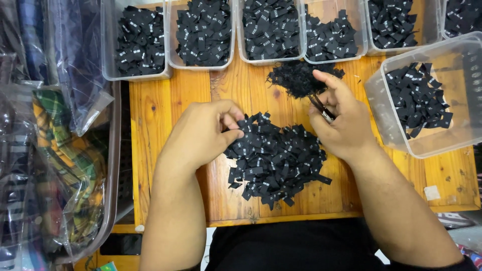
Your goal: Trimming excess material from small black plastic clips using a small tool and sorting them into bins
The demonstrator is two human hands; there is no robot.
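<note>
The left hand point(201, 134) pinches a small black fabric label point(244, 131) at the edge of the black label pile point(275, 159) on the wooden surface point(155, 110); the right hand point(341, 118) has its grip closed on small dark scissors point(320, 107).

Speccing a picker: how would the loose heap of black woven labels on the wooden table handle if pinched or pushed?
Probably light and floppy: the labels are thin, bent strips lying at all angles. A push would likely scatter rather than slide the heap, as nothing binds it. The left hand pinches at its edge, so singling one out looks fiddly.
</note>
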